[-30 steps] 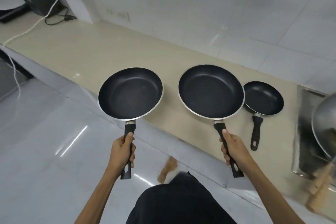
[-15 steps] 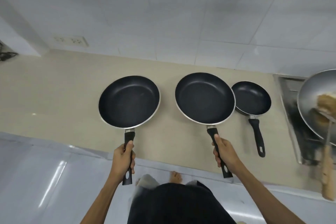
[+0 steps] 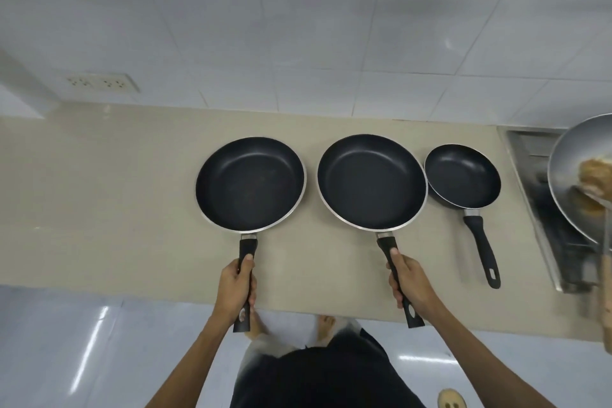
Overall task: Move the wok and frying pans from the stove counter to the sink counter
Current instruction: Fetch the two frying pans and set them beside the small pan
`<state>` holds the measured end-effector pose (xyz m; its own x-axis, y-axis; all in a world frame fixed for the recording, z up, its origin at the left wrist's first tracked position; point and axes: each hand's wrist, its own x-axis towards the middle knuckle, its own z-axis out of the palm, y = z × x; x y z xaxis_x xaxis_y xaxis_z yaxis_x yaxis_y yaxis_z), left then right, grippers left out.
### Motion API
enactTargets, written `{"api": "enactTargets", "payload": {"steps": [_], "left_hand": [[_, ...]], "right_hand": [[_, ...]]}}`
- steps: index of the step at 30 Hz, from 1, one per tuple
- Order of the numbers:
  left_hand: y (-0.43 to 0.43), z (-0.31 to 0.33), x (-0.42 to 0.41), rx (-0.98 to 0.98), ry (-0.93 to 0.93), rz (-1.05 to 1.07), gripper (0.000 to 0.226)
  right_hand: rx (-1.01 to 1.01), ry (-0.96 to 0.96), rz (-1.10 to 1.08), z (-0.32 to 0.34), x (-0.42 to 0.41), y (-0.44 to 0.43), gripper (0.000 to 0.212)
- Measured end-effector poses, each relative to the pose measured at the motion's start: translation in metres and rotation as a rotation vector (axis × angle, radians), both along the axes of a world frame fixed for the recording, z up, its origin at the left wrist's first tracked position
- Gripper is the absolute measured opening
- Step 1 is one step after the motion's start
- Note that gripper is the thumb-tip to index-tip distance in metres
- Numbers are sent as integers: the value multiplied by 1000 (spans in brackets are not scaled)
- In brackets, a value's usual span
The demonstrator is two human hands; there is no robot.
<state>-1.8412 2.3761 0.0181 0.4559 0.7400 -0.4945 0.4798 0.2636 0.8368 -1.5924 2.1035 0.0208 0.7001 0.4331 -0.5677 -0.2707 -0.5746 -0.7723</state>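
Two large black frying pans with silver rims are over the beige counter (image 3: 99, 195). My left hand (image 3: 235, 288) grips the black handle of the left frying pan (image 3: 250, 184). My right hand (image 3: 409, 281) grips the handle of the middle frying pan (image 3: 371, 181). A small black frying pan (image 3: 463, 175) lies on the counter just right of the middle one, its rim close to or touching it, handle toward me. A silver wok (image 3: 576, 175) with a wooden handle sits at the far right, cut off by the frame edge.
A steel stove recess (image 3: 536, 209) holds the wok at the right. A brownish smear (image 3: 596, 172) lies inside the wok. A wall socket (image 3: 102, 83) sits on the white tiled wall at back left. The glossy floor and my feet are below the counter edge.
The view has swung to face the counter squarely. Both held pans have come in over the counter; the left pan, earlier past the counter's edge, is now fully above it.
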Motion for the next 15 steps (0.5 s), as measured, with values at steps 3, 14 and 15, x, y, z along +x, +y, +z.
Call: {"api": "enactTargets", "payload": {"steps": [3, 14, 15], "left_hand": [[4, 0, 2, 2, 4, -22, 47], [19, 1, 26, 15, 38, -69, 42], [20, 2, 27, 20, 39, -77, 42]], "right_hand": [[0, -8, -4, -1, 2, 6, 54], [-44, -24, 4, -12, 15, 19, 56], [-44, -25, 5, -12, 16, 20, 56]]}}
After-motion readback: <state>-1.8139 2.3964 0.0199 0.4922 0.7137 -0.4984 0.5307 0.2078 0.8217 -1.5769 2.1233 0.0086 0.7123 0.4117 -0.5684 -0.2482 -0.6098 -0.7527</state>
